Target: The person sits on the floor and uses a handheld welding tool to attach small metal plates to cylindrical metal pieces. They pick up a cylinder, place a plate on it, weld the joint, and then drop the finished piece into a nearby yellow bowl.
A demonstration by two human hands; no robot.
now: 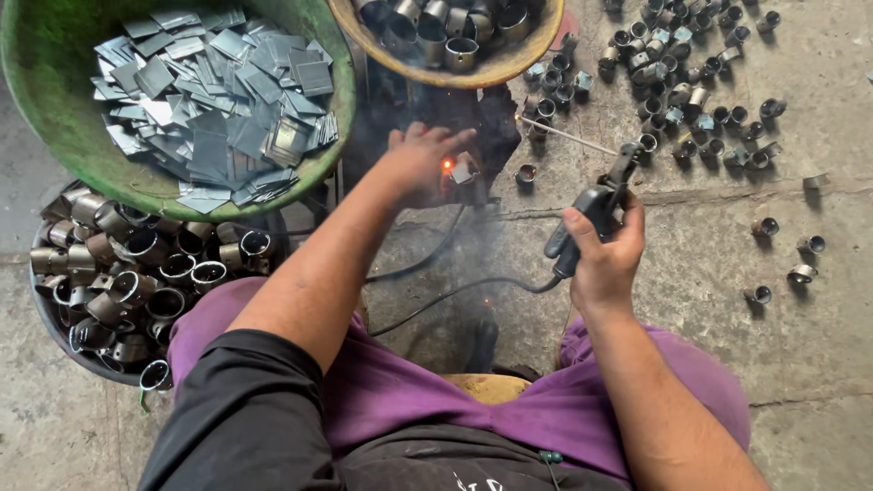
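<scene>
While the right hand (602, 259) wraps its grip round the stiff, light holder (587, 218), left hand (423, 164) pinches the small, rigid, likely hot ring (464, 171) on the floor (818, 364); take its cool edge.

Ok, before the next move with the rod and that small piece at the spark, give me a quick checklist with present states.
1. Right hand grips the electrode holder firmly: ok.
2. Welding rod seated in the holder, pointing left: ok.
3. Rod tip on the workpiece: not ok; the tip sits right of the glowing spot.
4. Left hand clear of heat: not ok; bare fingers lie right beside the glow.
5. Small piece held square: cannot tell; smoke and the hand hide it.
6. Cable free of snags: ok; it runs loose across the floor between the knees.
</scene>
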